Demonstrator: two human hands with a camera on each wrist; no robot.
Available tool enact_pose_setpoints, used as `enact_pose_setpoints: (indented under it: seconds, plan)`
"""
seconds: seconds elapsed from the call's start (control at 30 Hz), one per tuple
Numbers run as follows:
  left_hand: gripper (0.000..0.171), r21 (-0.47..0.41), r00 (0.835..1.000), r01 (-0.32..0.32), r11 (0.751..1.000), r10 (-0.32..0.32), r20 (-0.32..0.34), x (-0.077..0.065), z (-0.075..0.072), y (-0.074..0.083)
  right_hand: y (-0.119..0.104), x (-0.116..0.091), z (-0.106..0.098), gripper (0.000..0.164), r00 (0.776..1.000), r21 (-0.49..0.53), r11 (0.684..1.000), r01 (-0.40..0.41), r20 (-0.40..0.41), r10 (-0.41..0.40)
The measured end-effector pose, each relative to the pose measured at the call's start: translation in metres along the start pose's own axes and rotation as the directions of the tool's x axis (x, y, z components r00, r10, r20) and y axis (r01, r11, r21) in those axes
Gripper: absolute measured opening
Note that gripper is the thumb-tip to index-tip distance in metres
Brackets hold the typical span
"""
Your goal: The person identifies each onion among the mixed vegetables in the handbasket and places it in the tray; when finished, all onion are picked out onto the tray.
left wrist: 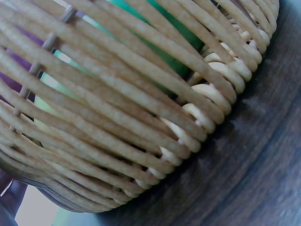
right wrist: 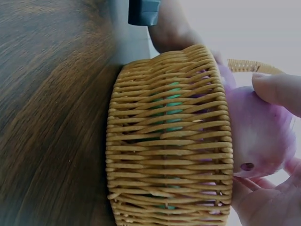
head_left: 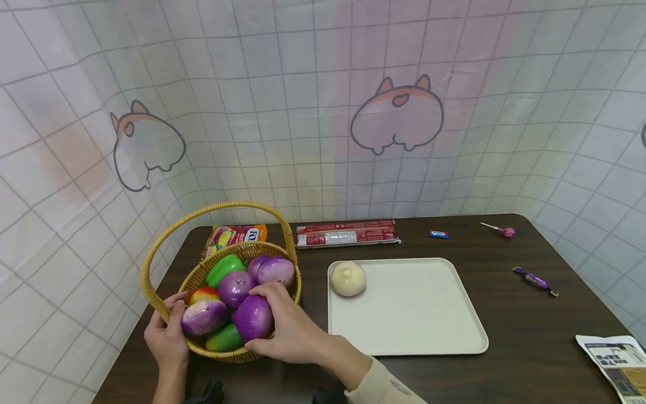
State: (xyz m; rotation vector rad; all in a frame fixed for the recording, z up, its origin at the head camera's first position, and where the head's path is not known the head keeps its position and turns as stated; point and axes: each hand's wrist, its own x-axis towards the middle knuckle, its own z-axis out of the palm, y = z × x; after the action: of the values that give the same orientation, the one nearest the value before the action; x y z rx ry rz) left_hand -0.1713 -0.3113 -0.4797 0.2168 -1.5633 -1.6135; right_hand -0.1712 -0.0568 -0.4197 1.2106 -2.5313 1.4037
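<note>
A woven wicker basket (head_left: 233, 357) with a tall hoop handle stands at the left of the table. It holds several purple onions, green vegetables (head_left: 225, 270) and a red-yellow fruit (head_left: 203, 295). My left hand (head_left: 169, 336) grips the rim on the left, near the handle's foot; the left wrist view shows only the basket's slatted side (left wrist: 108, 94) up close. With thumb and fingers spread round it, my right hand (head_left: 290, 328) holds a purple onion (head_left: 254, 318) at the basket's front right. In the right wrist view this onion (right wrist: 258, 134) bulges above the rim.
A white tray (head_left: 409, 308) lies right of the basket, with a pale onion (head_left: 348, 278) in its corner. Behind are a colourful packet (head_left: 234, 237) and a long red packet (head_left: 348, 233). Small sweets, a lollipop (head_left: 506, 232) and a printed sheet (head_left: 613, 359) lie rightward.
</note>
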Motion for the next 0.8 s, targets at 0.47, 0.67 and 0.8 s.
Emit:
enact_pose_setpoints:
  seconds: [0.47,0.67,0.8]
  plan:
    - [0.024,-0.006,1.000,0.004,1.000,-0.004,-0.003,0.000,0.000,-0.001,0.002,-0.018,-0.014,0.080,0.999,0.007,0.999,0.033,-0.042,-0.032]
    - [0.025,-0.011,1.000,0.006,1.000,-0.006,-0.004,0.000,0.001,-0.001,0.006,-0.022,-0.016,0.077,0.995,-0.012,0.997,0.074,-0.068,-0.075]
    - [0.025,-0.001,1.000,0.005,1.000,-0.005,-0.005,0.000,0.001,-0.001,0.010,-0.025,-0.018,0.077,0.991,-0.030,0.995,0.096,-0.092,-0.098]
